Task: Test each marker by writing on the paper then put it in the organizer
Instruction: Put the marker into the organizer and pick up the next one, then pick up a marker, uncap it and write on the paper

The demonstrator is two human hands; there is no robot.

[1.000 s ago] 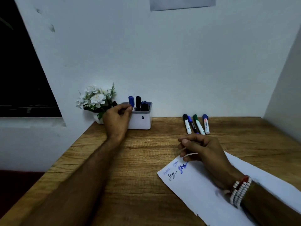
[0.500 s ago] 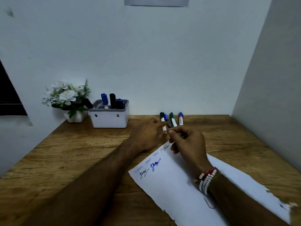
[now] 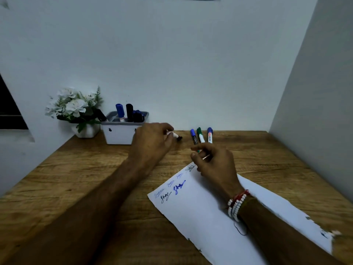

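Dim, bluish, even light; soft shadows; wide-angle bending at edges; slight blur overall

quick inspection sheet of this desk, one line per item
surface: wooden table, white paper sheet with blue and black scribbles
job's things: three capped markers lying by the wall; white organizer box holds several more
clutter: white flowers in a pot
grippers: left hand holds a black-capped white marker; right hand curled, grip unclear
cables: nothing seen
surroundings: pale walls, dark window at left

White bead bracelets (image 3: 235,207), red band (image 3: 242,194)
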